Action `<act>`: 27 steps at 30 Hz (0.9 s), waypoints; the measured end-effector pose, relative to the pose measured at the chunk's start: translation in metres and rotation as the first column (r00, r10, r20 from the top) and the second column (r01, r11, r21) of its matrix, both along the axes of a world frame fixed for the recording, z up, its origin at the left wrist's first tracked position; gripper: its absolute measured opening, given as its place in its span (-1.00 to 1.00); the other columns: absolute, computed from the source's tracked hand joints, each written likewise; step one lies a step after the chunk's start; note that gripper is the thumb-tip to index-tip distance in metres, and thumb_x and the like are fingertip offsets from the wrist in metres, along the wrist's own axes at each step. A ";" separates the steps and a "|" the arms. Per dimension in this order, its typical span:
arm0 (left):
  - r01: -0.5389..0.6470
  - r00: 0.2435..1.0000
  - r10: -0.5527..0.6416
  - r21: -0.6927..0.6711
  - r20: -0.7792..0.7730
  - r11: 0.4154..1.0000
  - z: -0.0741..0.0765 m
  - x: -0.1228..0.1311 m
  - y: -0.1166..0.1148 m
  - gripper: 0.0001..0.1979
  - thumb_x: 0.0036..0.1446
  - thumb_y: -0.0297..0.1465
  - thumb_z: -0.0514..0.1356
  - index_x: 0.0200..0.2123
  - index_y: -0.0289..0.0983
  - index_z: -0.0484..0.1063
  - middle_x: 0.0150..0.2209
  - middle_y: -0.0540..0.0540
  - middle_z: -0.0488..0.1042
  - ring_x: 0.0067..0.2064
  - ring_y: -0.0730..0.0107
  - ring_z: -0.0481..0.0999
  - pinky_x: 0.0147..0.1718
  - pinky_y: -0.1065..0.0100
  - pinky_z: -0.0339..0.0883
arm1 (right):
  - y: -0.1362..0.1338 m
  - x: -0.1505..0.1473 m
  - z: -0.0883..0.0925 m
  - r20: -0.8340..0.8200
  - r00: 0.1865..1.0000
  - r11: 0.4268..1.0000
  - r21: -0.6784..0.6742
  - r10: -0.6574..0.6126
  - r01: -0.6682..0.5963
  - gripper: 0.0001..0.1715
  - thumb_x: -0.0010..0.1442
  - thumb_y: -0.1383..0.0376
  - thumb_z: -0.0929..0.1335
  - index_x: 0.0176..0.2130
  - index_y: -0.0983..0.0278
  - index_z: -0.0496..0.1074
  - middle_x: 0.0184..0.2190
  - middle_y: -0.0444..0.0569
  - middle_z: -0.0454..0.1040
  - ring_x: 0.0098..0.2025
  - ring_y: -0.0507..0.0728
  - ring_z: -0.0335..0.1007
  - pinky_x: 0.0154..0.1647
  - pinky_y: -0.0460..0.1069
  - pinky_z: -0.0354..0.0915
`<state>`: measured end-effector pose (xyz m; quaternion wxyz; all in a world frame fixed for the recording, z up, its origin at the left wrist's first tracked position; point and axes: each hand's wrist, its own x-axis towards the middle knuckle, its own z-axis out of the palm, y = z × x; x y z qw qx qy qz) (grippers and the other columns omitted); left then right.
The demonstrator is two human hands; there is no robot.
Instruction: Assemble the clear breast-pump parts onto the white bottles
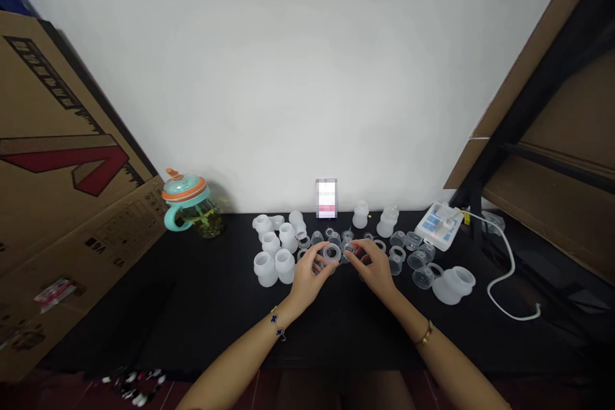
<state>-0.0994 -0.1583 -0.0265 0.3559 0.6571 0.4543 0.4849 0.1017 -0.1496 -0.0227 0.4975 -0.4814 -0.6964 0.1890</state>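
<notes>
**A:** What's in the hands?

**B:** The left hand (310,275) has its thumb and fingers curled in, pinching a clear plastic ring (331,253). The ring sits just above the black tabletop (216,307), dead centre, at the front of the parts spread.

**A:** And the right?

**B:** The right hand (375,269) is half closed, with its fingertips on a small clear plastic piece (349,248) just beside the ring. I can't tell whether it's gripped or only touched. The two hands are close but apart, with the ring between them.

**A:** What's around them?

**B:** Left of the left hand there's a cluster of squat white translucent bottles (275,253), most of them upright. More clear rings and caps (414,255) are scattered right of the right hand. Past those, a larger milky translucent bottle (454,284) lies on its side.

**A:** And along the back edge?

**B:** Two more small white bottles (387,223) stand by the wall. A white box-shaped device with blue panels (436,225) is at the right, and a white cable (507,272) loops off it across the tabletop. At far left there's a teal-handled glass jug with an orange lid (189,208), with liquid and leaves inside. A big brown cardboard box (57,160) leans at the left edge.

**A:** Anything on the wrists?

**B:** There's a blue-beaded bracelet (277,325) on the left and a gold bangle (425,333) on the right.
</notes>
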 end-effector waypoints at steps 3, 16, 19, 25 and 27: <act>0.004 1.000 -0.004 0.023 -0.004 1.000 0.002 0.000 0.000 -0.60 0.18 -0.24 0.30 0.08 -0.16 0.42 -0.08 -0.10 0.55 -0.24 0.31 0.56 -0.36 0.35 0.46 | 0.000 0.000 0.001 0.000 1.000 1.000 0.004 0.012 -0.012 -0.74 0.28 0.12 0.39 -0.08 0.18 0.50 -0.18 0.03 0.48 -0.28 0.16 0.44 -0.48 -0.02 0.40; -0.005 1.000 0.005 0.005 0.000 1.000 0.005 0.001 0.000 -0.58 0.17 -0.24 0.30 0.09 -0.18 0.41 -0.11 -0.10 0.56 -0.24 0.29 0.57 -0.36 0.35 0.45 | -0.001 -0.001 0.002 -0.022 1.000 1.000 -0.004 0.017 -0.017 -0.76 0.27 0.13 0.40 -0.10 0.17 0.51 -0.19 0.04 0.49 -0.28 0.17 0.44 -0.49 -0.01 0.39; -0.008 1.000 0.008 -0.003 -0.002 1.000 0.005 0.000 0.000 -0.57 0.17 -0.23 0.30 0.10 -0.19 0.41 -0.18 -0.09 0.57 -0.24 0.28 0.57 -0.35 0.33 0.46 | -0.002 -0.001 0.003 -0.055 0.998 1.000 -0.021 0.011 -0.012 -0.75 0.25 0.13 0.42 -0.09 0.17 0.51 -0.16 0.05 0.51 -0.27 0.18 0.45 -0.46 0.00 0.40; -0.017 1.000 0.017 0.019 0.012 1.000 0.003 0.000 0.000 -0.56 0.18 -0.21 0.30 0.10 -0.19 0.41 -0.25 -0.07 0.57 -0.27 0.27 0.58 -0.38 0.34 0.46 | 0.001 -0.002 0.001 -0.394 0.917 0.964 -0.213 0.064 -0.158 -0.64 0.13 0.10 0.50 -0.11 0.16 0.46 -0.12 0.02 0.55 -0.20 0.21 0.53 -0.31 0.05 0.48; -0.020 1.000 0.020 0.029 0.014 0.999 0.002 0.000 0.001 -0.56 0.18 -0.22 0.30 0.11 -0.19 0.41 -0.24 -0.07 0.57 -0.29 0.29 0.58 -0.39 0.35 0.46 | 0.003 -0.003 0.001 -0.555 0.827 0.919 -0.275 0.088 -0.282 -0.60 0.07 0.12 0.54 -0.13 0.16 0.44 -0.15 -0.02 0.56 -0.23 0.19 0.56 -0.26 0.07 0.50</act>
